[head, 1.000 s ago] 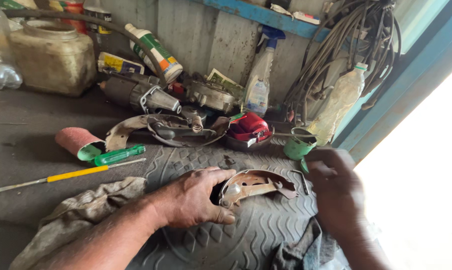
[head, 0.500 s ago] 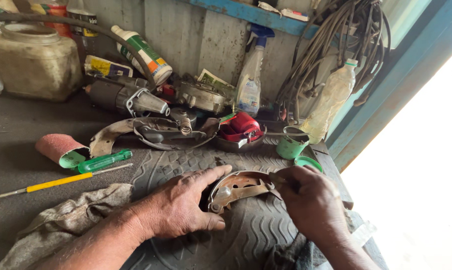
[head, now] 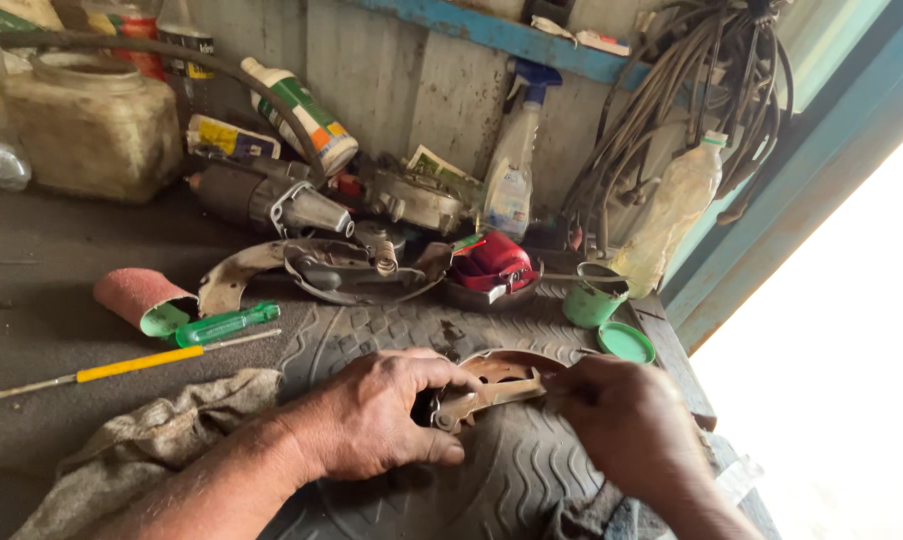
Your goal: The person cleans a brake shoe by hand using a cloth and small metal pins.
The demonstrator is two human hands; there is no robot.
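A rusty curved brake shoe [head: 497, 375] stands on edge on a piece of grey tyre tread [head: 512, 470] near the front of the bench. My left hand [head: 382, 412] grips its left end, fingers curled over the top and thumb underneath. My right hand [head: 627, 420] pinches its right end, and the fingertips hide whatever small part they hold there. Both forearms come in from the bottom of the view.
Behind the tread lie another brake shoe assembly [head: 332, 265], a red part [head: 487, 265], a green cup [head: 592, 298] and a green lid [head: 627, 342]. At the left are a green-handled screwdriver [head: 227, 323], a yellow-handled tool [head: 122, 364], a sandpaper roll [head: 142, 298] and a dirty rag [head: 152, 440]. Bottles, jars and cables line the wall.
My right hand came in from the right and closed on the brake shoe's right end. My left hand curled its fingers tighter over the left end. The shoe tipped more upright.
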